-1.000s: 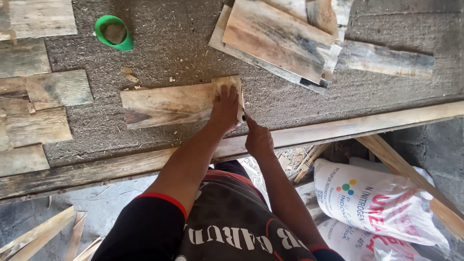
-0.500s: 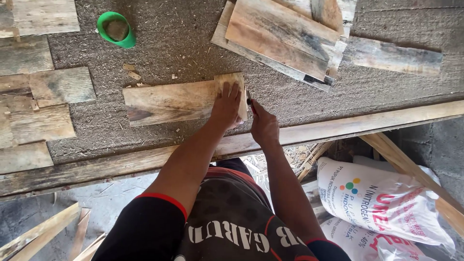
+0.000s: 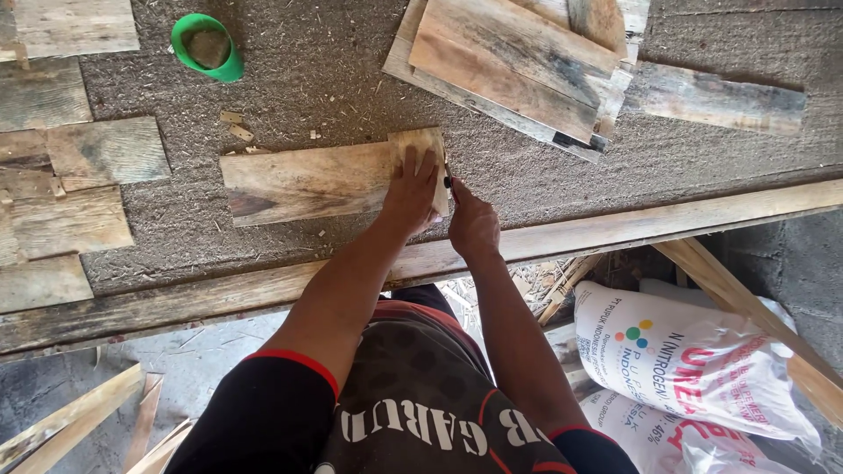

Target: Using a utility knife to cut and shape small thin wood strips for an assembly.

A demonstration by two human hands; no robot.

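Note:
A weathered wooden plank [image 3: 307, 183] lies flat on the rough grey workbench [image 3: 307, 79]. A small wooden block [image 3: 423, 145] sits across its right end. My left hand [image 3: 409, 189] presses flat on that block and the plank. My right hand [image 3: 472, 224] is just to the right of the plank's end, closed around a thin dark marker [image 3: 448, 183] whose tip touches the plank's right edge.
A green cup [image 3: 207, 46] stands at the back left. A stack of planks [image 3: 518, 66] lies at the back right, more boards [image 3: 70, 202] along the left. A long wooden rail [image 3: 615, 233] edges the bench front. White printed sacks [image 3: 694, 360] lie on the floor at right.
My right hand has slid up along the plank's right end with the marker. My left hand has stayed pressed on the block.

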